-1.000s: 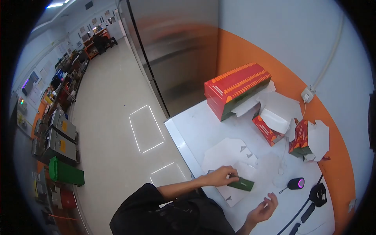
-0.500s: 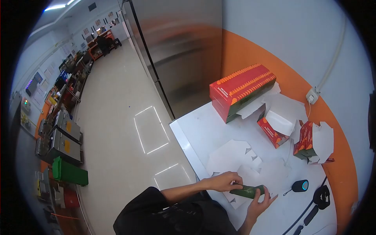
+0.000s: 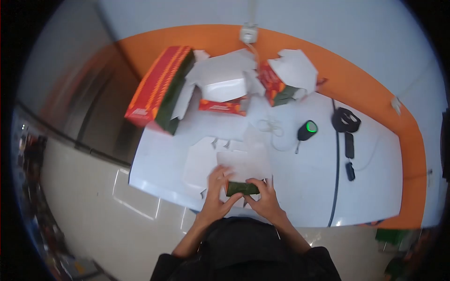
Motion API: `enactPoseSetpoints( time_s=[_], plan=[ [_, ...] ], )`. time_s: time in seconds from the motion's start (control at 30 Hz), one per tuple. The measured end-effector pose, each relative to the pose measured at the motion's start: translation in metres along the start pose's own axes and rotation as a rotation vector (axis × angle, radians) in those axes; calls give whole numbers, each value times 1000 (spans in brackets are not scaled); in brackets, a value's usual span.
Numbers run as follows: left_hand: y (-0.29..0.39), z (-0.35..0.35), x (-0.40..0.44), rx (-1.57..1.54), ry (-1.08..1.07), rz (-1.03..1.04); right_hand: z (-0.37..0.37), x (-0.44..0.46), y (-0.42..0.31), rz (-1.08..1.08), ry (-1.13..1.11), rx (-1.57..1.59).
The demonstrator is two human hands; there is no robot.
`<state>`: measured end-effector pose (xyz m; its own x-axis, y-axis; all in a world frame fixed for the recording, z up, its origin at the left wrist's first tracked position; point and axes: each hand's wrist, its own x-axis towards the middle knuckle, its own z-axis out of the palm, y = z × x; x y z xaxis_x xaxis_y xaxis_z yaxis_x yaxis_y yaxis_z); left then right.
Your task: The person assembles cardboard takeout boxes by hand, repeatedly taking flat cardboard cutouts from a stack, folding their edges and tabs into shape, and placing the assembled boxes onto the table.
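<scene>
An unfolded carton lies on the table with its white inside facing up. At its near edge is a dark green printed carton flap, standing up in front of my body. My left hand grips the flap's left end, its upper fingers smeared by motion. On the right end, my right hand pinches it between thumb and fingers. Both thumbs press along the flap's lower edge. Whether the flap is joined to the white sheet is hidden by the hands.
A long red and green box stands at the back left. Beside it are two partly open cartons, one white-lined, the other red. To the right lie a black device with a green ring, a cable and a black strap.
My view has swung right, so the table now fills the middle. Both hands stay on the green flap, and my left hand has shifted to its left end. The device's ring went from blue to green.
</scene>
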<state>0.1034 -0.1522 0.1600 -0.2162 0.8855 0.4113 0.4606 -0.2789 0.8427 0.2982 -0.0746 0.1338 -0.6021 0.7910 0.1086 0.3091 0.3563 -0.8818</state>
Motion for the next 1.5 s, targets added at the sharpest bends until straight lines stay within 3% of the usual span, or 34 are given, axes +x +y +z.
enactPoseSetpoints(
  time_s=[0.03, 0.07, 0.13, 0.2, 0.3, 0.4, 0.47, 0.53, 0.6, 0.67, 0.73, 0.77, 0.83, 0.9, 1.0, 1.03, 1.07, 1.13, 1.2, 1.33, 1.4, 1.43, 1.5],
  plan=[
    [0, 6, -1, -93, 124, -36, -11, 9, -10, -150, 191, -102],
    [2, 13, -7, -179, 257, -79, -26, 16, -8, -150, 277, -141],
    [-35, 9, -27, -1, 24, -144, -61, 37, -2, -159, 444, -216],
    [-60, 9, -42, 257, -267, -169, -103, 84, 2, -243, 594, -99],
    [-83, 18, -72, 519, -612, -58, -174, 173, 1, -265, 643, 62],
    [-113, 33, -96, 600, -623, 29, -219, 238, 37, -214, 690, -275],
    [-113, 32, -97, 580, -561, 76, -230, 244, 46, -120, 647, -265],
    [-125, 35, -107, 516, -507, 110, -215, 227, 45, 11, 462, 59],
    [-118, 39, -106, 442, -416, 32, -186, 199, 56, 54, 359, 199],
    [-108, 36, -105, 398, -380, -54, -154, 154, 42, 189, 144, 305],
    [-102, 30, -90, 386, -385, -135, -112, 110, 79, 208, -133, 370],
    [-100, 25, -81, 323, -474, -153, -99, 85, 81, 225, -318, 212],
    [-100, 11, -58, 191, -653, -191, -67, 36, 72, 59, -536, -85],
    [-108, 2, -43, 41, -757, -250, -38, -3, 66, 81, -679, -120],
    [-95, -6, -19, -60, -799, -346, -3, -36, 33, 24, -575, -531],
    [-89, -8, -14, -68, -787, -416, 8, -45, 39, -23, -470, -516],
    [-101, -6, -18, -52, -716, -332, 16, -50, 50, -25, -370, -374],
    [-76, -8, -2, -37, -634, -486, 23, -48, 64, -10, -172, -92],
    [-63, -10, 7, -75, -481, -438, 3, -38, 36, -56, -80, -143],
    [-34, -17, 20, -98, -213, -486, 8, -31, 48, -11, 287, 256],
    [-35, -19, 14, -201, -196, -572, 14, -21, 56, -5, 500, 341],
    [-36, -19, 11, -255, -186, -613, 12, -17, 57, -73, 493, 165],
    [-48, -16, -1, -440, -227, -654, 13, -11, 35, -84, 419, 188]
  ],
)
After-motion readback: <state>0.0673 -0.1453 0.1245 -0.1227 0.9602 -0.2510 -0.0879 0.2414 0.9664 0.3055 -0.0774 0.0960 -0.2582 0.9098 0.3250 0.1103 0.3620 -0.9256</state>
